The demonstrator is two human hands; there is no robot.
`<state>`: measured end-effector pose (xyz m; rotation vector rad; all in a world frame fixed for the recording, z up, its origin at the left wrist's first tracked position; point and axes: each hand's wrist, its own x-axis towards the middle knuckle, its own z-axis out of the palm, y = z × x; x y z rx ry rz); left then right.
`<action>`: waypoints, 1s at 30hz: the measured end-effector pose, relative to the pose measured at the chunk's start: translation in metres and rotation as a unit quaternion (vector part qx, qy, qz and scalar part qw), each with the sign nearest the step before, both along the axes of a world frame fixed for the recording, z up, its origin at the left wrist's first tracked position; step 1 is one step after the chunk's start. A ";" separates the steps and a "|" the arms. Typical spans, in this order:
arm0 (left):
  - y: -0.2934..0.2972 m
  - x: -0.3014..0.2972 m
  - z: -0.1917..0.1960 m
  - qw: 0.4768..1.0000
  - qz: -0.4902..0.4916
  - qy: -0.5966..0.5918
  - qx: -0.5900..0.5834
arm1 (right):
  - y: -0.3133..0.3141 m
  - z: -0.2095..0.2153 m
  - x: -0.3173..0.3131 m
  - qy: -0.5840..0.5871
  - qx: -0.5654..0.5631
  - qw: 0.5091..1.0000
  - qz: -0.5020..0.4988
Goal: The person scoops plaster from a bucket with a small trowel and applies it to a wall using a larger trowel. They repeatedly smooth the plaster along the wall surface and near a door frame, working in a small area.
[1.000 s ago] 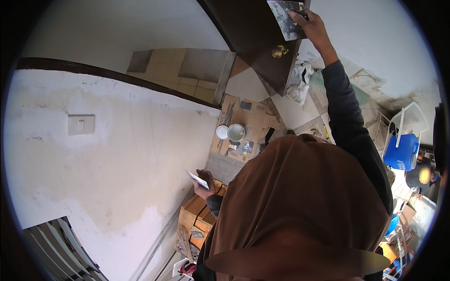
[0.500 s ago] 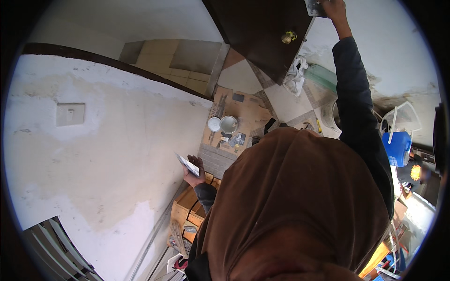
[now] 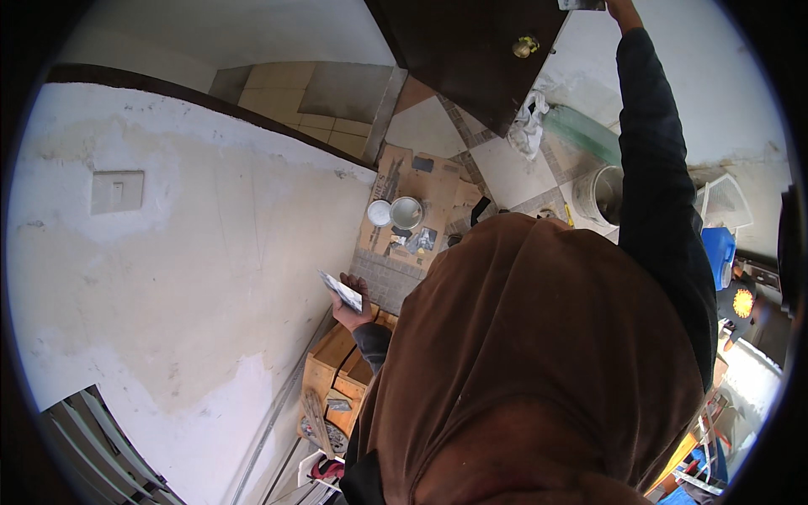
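holding a white-smeared plate (image 3: pixel 343 293) in the left hand (image 3: pixel 349 316), just beside the patchy wall (image 3: pixel 210 236), with fingers closed about it and its free end tilted toward the wall. holding a grey plate (image 3: pixel 581 4) in the right hand (image 3: pixel 621 12) as well, high at the upper edge of the view, near the free edge of the dark brown door (image 3: pixel 471 59); cannot tell how the fingers lie, being mostly cut off there. below the left hand, showing a wooden box (image 3: pixel 326 347) with pale sticks (image 3: pixel 316 421) at its near end. on the floor farther out, showing a cardboard sheet (image 3: pixel 442 194) with a white disc (image 3: pixel 379 213) by its left edge, an open pail (image 3: pixel 406 213) right beside the disc, and dark scraps (image 3: pixel 425 239) toward its near edge. near the wall's upper left corner, bearing a light switch (image 3: pixel 118 192). on the door, bearing a brass knob (image 3: pixel 525 47). beside the right sleeve (image 3: pixel 652 126), showing a bucket (image 3: pixel 608 198) and, farther right, a blue jug (image 3: pixel 718 252).
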<state>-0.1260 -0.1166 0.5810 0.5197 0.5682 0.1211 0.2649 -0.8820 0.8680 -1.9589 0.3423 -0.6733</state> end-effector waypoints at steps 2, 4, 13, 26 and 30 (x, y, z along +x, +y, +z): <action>0.002 -0.002 0.000 1.000 -0.001 0.000 0.000 | -0.009 -0.005 0.007 -0.007 0.023 1.000 0.013; 0.003 -0.006 -0.002 1.000 0.004 0.007 0.006 | -0.015 -0.009 0.013 -0.017 0.011 1.000 0.019; 0.014 -0.024 -0.016 0.999 0.022 0.040 0.014 | -0.040 -0.025 0.032 -0.043 -0.040 0.998 0.019; -0.003 -0.021 -0.023 0.999 -0.017 0.048 -0.018 | -0.033 -0.026 0.032 -0.020 -0.029 0.999 -0.006; -0.008 -0.016 -0.022 0.998 -0.030 0.054 -0.010 | -0.023 -0.016 0.014 -0.057 -0.018 0.996 0.066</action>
